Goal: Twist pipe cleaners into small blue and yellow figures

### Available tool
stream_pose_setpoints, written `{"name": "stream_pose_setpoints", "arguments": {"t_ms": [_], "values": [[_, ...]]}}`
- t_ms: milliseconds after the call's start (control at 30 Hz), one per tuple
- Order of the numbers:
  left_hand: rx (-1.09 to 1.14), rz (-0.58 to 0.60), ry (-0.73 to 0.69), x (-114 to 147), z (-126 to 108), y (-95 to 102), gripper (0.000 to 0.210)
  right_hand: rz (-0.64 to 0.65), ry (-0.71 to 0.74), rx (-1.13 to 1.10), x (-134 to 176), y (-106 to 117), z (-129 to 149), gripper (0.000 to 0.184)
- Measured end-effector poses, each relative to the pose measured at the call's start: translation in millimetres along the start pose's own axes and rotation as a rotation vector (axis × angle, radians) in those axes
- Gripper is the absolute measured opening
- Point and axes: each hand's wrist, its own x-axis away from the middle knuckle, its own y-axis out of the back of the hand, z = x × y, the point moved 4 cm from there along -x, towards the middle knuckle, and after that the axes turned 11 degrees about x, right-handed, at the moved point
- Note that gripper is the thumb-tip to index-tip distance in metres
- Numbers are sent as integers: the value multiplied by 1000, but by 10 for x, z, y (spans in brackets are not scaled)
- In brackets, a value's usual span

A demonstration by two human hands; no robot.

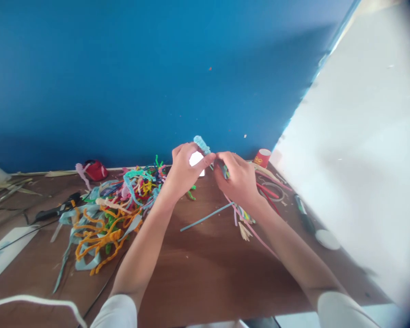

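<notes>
Above the middle of the table I hold a light blue pipe cleaner [202,145], its upper part thick and coiled or bunched. My left hand [186,169] pinches it from the left, thumb reaching toward the right hand. On the other side my right hand [238,176] has its fingers curled closed at the coil's lower end, the two sets of fingertips almost meeting. What lies exactly between the fingertips is hidden. A straight blue-grey strand [205,217] slants out below the right hand; whether it joins the held piece I cannot tell.
A tangled heap of coloured pipe cleaners [119,214] covers the table's left side, near a black corded tool [58,209]. More strands [246,214] lie under my right forearm. At right are a red paper cup [262,158], a dark green marker-like tube [304,214] and a white disc [328,239].
</notes>
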Motion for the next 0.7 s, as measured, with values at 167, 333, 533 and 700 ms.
{"name": "stream_pose_setpoints", "arguments": {"t_ms": [167,333,533,700], "values": [[42,24,-2,19,3,-41,36,21,32,9,-16,3,-16,21],[30,53,47,14,45,-31,35,155,34,-59,-44,24,-81,22],[-18,195,100,24,39,-34,33,290,135,22,-72,106,-169,23],[68,258,127,54,23,-27,32,220,209,49,-94,215,-210,18]]}}
